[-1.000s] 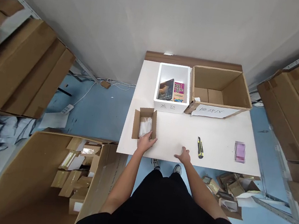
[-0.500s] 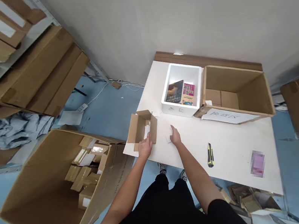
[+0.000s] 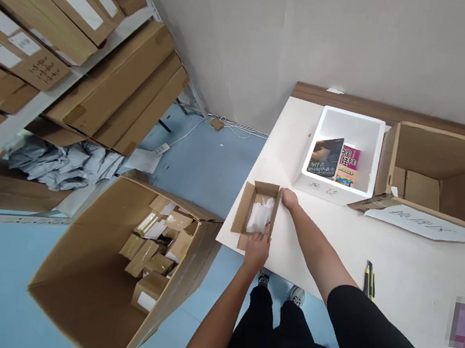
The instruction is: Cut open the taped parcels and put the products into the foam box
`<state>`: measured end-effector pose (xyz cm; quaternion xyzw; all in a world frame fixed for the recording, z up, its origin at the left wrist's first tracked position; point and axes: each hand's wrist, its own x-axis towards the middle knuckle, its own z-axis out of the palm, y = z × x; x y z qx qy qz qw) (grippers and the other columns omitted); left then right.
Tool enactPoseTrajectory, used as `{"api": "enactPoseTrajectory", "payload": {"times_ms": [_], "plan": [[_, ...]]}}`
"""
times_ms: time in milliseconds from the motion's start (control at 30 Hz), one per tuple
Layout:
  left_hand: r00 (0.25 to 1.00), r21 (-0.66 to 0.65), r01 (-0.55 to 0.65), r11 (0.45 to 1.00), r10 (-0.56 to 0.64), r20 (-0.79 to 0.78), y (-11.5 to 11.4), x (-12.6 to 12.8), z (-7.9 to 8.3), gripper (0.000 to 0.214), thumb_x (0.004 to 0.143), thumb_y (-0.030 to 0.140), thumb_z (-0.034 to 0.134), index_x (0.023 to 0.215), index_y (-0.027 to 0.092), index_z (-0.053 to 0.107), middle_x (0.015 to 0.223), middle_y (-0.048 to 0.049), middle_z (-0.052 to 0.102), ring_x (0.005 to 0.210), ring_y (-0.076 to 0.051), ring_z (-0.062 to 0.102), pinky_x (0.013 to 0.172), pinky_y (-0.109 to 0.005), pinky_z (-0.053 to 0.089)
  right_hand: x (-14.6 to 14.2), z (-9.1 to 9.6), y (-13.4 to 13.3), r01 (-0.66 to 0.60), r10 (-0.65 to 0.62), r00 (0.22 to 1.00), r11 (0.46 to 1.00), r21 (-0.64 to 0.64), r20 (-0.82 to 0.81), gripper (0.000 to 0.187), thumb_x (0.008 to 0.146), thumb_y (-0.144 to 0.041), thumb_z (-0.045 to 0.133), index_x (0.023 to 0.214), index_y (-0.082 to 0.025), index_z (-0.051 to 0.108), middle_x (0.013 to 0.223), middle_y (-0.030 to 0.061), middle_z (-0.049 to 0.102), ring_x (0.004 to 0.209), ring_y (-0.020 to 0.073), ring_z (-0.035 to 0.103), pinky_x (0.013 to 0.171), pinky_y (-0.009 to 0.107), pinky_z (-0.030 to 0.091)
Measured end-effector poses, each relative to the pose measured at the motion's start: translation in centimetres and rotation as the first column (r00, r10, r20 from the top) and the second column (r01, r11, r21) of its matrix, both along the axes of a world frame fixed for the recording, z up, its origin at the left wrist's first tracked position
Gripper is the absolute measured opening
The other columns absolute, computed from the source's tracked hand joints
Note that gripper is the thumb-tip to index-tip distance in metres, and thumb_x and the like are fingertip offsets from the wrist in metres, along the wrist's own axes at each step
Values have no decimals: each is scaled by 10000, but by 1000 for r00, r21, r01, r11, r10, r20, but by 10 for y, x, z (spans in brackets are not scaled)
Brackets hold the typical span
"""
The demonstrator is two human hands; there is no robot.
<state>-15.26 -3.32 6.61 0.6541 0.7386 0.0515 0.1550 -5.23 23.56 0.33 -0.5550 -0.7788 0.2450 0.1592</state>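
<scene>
A small cardboard box [image 3: 246, 205] stands near the left edge of the white table with its flaps raised. In it lies a white wrapped packet [image 3: 259, 216]. My left hand [image 3: 257, 248] reaches over the near end of the box, its fingers stretched out and touching the near part of the packet. At the far right corner of the box, my right hand [image 3: 289, 199] has its fingers closed on the side flap. Part of the right fingers is hidden behind the flap.
A white foam box [image 3: 351, 118] with books stands behind on the table [image 3: 316, 229], beside a large cardboard carton [image 3: 447, 139]. A utility knife [image 3: 370, 279] lies at the right. On the floor at the left, a big carton [image 3: 78, 267] holds several small boxes. Shelves [image 3: 126, 31] line the left side.
My view has turned left. My right hand has moved from a small whitish piece on the table to the box's flap. My left hand stays at the box's near end.
</scene>
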Motion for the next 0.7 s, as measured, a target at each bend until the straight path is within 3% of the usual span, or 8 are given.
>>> {"api": "enactPoseTrajectory", "payload": {"times_ms": [133,233,300,367,467,533,633,700], "plan": [[997,-32,30,999,-28,66,10,10,2,597,1074,295,490,1653,204,372,992,-96,754,1033,-264,685,988,-387,470,28,37,-13,107,-107,994,994,-25,4,155,884,-10,587,908,-136,673,821,32,689,713,142,551,731,256,432],[994,-50,43,998,-38,105,24,27,7,581,1075,294,485,1640,198,390,1010,-99,757,1037,-261,689,983,-392,472,44,80,-37,266,-254,945,964,30,-207,189,945,-151,581,1106,-139,679,935,56,719,765,176,589,766,286,481],[989,-61,62,996,-53,136,34,41,14,556,1074,293,485,1617,192,420,1048,-110,760,1059,-265,689,986,-399,479,44,106,-59,206,-183,934,978,43,-308,231,946,-236,609,1156,-176,684,981,52,736,786,193,616,761,294,506],[981,-65,87,994,-74,177,43,55,22,503,1056,291,523,1547,181,503,1126,-133,756,1133,-284,675,999,-416,488,36,123,-81,50,-47,974,999,8,-223,247,912,-213,639,1151,-210,702,1056,55,752,878,213,665,815,302,521],[967,-20,125,992,-117,227,48,62,35,426,972,271,651,1382,157,631,1311,-181,701,1303,-340,600,1051,-471,490,25,130,-102,11,1,997,989,-146,78,357,865,-161,687,1217,-212,704,1184,106,742,1068,272,687,924,343,517],[954,54,165,985,-174,245,48,52,43,366,930,228,679,1291,170,683,1330,-170,698,1344,-342,576,1095,-493,479,27,128,-107,32,21,979,968,-250,203,579,816,-186,767,1380,-186,637,1315,162,688,1194,317,655,983,379,510],[945,153,212,965,-242,220,48,22,52,284,928,214,666,1205,201,724,1338,-142,703,1421,-316,531,1167,-480,443,41,123,-113,-6,45,988,967,-255,146,877,799,-248,806,1594,-209,439,1536,175,527,1362,319,559,1091,409,475],[952,139,244,960,-264,156,50,0,54,419,857,285,779,1260,195,705,1537,-168,571,1554,-358,368,1221,-526,382,50,121,-120,-5,22,995,983,-185,94,823,844,-273,764,1599,-242,438,1578,155,485,1419,308,504,1141,427,446]]}}
